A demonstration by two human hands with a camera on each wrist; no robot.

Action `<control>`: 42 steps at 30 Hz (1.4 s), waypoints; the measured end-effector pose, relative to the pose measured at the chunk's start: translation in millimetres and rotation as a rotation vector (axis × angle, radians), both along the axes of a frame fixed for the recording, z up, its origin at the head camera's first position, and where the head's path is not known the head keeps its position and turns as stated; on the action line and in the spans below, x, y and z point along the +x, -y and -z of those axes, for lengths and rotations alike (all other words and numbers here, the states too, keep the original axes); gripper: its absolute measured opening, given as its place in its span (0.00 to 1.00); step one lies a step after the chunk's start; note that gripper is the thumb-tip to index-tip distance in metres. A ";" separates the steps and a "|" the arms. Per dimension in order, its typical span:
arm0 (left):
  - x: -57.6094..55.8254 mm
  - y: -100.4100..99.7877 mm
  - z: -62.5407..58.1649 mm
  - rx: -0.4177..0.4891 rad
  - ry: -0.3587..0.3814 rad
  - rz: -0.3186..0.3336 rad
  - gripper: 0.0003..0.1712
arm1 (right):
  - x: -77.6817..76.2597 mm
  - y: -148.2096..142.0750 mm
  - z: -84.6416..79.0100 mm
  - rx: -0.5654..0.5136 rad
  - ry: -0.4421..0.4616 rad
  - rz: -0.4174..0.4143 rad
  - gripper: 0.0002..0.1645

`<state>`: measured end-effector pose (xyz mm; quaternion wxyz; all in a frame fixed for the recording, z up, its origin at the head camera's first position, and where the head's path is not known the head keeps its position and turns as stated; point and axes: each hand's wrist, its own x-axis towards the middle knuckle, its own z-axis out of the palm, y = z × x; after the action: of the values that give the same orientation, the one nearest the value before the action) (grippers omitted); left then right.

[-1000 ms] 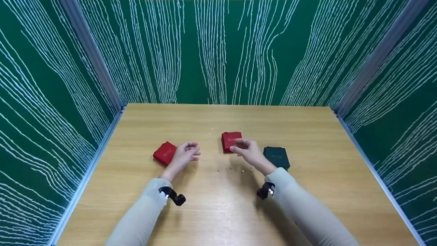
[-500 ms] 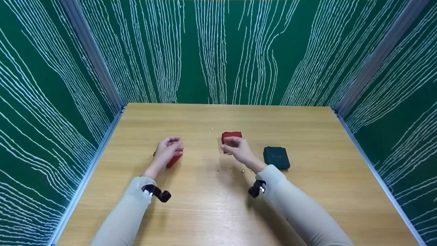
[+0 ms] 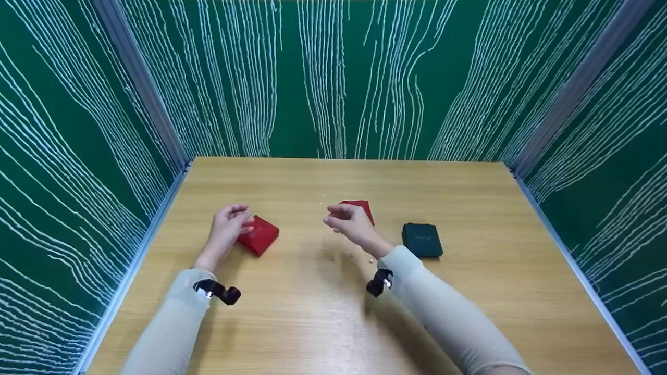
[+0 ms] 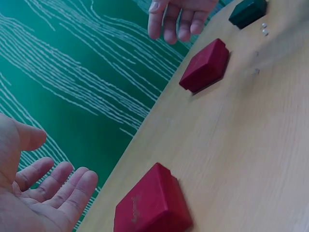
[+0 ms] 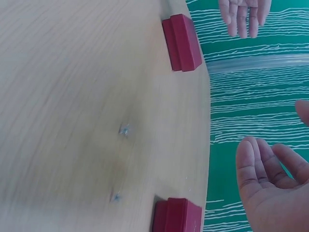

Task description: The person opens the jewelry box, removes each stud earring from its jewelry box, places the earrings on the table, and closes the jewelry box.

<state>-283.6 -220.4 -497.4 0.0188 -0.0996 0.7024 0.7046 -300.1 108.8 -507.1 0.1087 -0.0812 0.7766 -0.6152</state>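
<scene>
Both left hand (image 3: 224, 228) and right hand (image 3: 355, 224) sit further left than a second ago; fingers loose, nothing visibly held; left red box (image 3: 260, 237) lies just right of and below the left hand; middle red box (image 3: 363, 207) under the right hand, partly hidden; dark green box (image 3: 422, 240), tiny pieces (image 3: 371, 261) also on table (image 3: 312, 323); boxes spaced apart, presumably for separate reach.
</scene>
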 end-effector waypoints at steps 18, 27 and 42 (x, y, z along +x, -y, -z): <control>7.3 33.9 38.8 -0.105 0.025 -0.080 0.24 | 3.5 40.3 16.9 -0.078 0.004 -0.034 0.27; 9.5 41.1 60.1 -0.070 0.117 -0.108 0.26 | 5.9 62.8 33.3 -0.155 0.085 -0.053 0.31; 3.9 27.3 65.8 -0.051 0.192 -0.099 0.35 | 3.2 86.8 52.3 -0.233 0.204 -0.073 0.35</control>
<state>-279.7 -247.6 -563.2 0.0487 -0.2018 0.7091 0.6738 -297.0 22.0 -559.4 0.1992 -0.0588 0.6815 -0.7018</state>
